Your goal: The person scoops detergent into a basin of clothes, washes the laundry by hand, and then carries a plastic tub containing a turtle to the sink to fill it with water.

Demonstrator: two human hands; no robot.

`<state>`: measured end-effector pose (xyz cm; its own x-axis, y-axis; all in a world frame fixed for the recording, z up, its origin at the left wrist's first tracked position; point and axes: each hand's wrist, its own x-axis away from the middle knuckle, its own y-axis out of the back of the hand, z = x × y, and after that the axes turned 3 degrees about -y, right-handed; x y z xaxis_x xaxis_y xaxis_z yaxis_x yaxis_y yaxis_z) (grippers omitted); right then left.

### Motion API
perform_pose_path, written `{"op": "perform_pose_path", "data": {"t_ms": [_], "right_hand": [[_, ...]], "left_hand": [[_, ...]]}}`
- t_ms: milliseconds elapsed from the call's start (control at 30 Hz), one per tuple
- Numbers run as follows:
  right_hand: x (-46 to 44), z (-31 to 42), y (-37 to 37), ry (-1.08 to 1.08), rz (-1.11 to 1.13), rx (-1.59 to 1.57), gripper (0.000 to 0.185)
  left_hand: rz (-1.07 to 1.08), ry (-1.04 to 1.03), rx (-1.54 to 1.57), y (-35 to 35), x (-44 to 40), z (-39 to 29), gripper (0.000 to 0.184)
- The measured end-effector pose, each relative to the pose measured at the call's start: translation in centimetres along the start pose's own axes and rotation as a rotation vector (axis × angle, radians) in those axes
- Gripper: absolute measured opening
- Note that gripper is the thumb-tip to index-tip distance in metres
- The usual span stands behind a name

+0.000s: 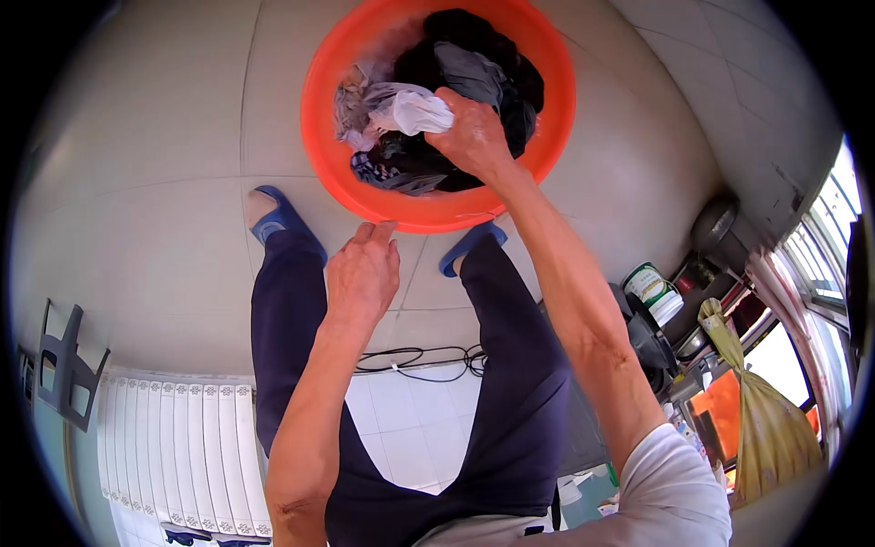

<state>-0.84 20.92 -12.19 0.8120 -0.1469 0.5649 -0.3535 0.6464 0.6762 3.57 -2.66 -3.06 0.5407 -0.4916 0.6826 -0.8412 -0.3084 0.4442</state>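
Observation:
An orange plastic basin (314, 118) stands on the floor ahead of me with wet-looking laundry in it. My right hand (474, 137) is over the basin, its fingers closed around a white cloth (422, 112) that bunches out to the left. Dark clothes (469, 32) and a grey garment (469, 71) lie behind and right of it, and a checked piece (369, 170) sits near the left wall. At the near rim is my left hand (363, 272), back upward and fingers loosely stretched; its fingertips reach the rim, though contact is hard to tell. It holds nothing visible.
My feet in blue slippers (290, 219) stand on the tiled floor near the basin. Behind me are a black cable (419, 356) and a white radiator (178, 447). A grey plastic stool (68, 365) is at left. At right are a white-green bucket (649, 284) and a yellow-green curtain (766, 428).

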Motion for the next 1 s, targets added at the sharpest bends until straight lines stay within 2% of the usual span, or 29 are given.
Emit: {"op": "perform_pose_path", "data": {"t_ms": [67, 167, 233, 300, 433, 567, 633, 700, 733, 767, 833, 867, 900, 1000], "right_hand": [[2.1, 0.9, 2.4, -0.050, -0.143, -0.137, 0.032], [4.7, 3.6, 6.6, -0.177, -0.138, -0.285, 0.033], [6.4, 5.1, 8.3, -0.123, -0.228, -0.262, 0.030], [8.3, 6.4, 9.6, -0.100, -0.356, -0.383, 0.025], [11.2, 5.3, 7.2, -0.080, -0.433, -0.543, 0.028], [11.6, 1.8, 1.3, 0.024, -0.388, -0.369, 0.029], [11.6, -0.1, -0.9, -0.028, -0.313, -0.313, 0.032], [11.6, -1.9, -2.7, -0.013, -0.222, -0.056, 0.041], [11.8, -2.9, -3.5, -0.026, -0.105, 0.013, 0.064], [12.0, -3.7, -4.2, -0.028, -0.104, 0.014, 0.064], [11.8, -3.7, -5.0, -0.002, -0.056, 0.189, 0.081], [11.5, -3.6, -5.5, 0.000, 0.036, 0.240, 0.095], [11.0, -4.1, -6.5, 0.001, 0.034, 0.234, 0.095], [8.5, -5.7, -10.7, 0.117, -0.007, 0.298, 0.080]], "left_hand": [[-0.005, -0.005, -0.004, -0.5, -0.1, -0.4, 0.031], [-0.005, -0.008, -0.011, -0.8, -0.3, -0.8, 0.030], [-0.005, -0.003, -0.017, -0.8, -0.6, -0.6, 0.030], [0.004, 0.008, -0.021, -1.0, -0.7, -0.5, 0.031], [0.008, 0.007, -0.020, -1.1, -0.8, -0.5, 0.031], [-0.019, -0.016, -0.022, -1.0, -1.1, -0.7, 0.031], [-0.007, -0.006, -0.031, -1.1, -1.1, -0.4, 0.031], [-0.012, -0.032, -0.009, -1.3, -1.0, -0.2, 0.031], [-0.006, -0.032, -0.007, -1.4, -0.9, -0.3, 0.031], [0.004, -0.024, -0.010, -1.3, -0.9, -0.3, 0.031], [0.013, -0.012, -0.017, -1.2, -0.9, -0.3, 0.031], [0.011, -0.006, -0.021, -1.2, -0.8, -0.3, 0.031], [0.008, -0.001, -0.028, -1.1, -0.8, -0.2, 0.030], [0.022, 0.009, -0.010, -0.6, -0.7, -0.6, 0.028]]}}
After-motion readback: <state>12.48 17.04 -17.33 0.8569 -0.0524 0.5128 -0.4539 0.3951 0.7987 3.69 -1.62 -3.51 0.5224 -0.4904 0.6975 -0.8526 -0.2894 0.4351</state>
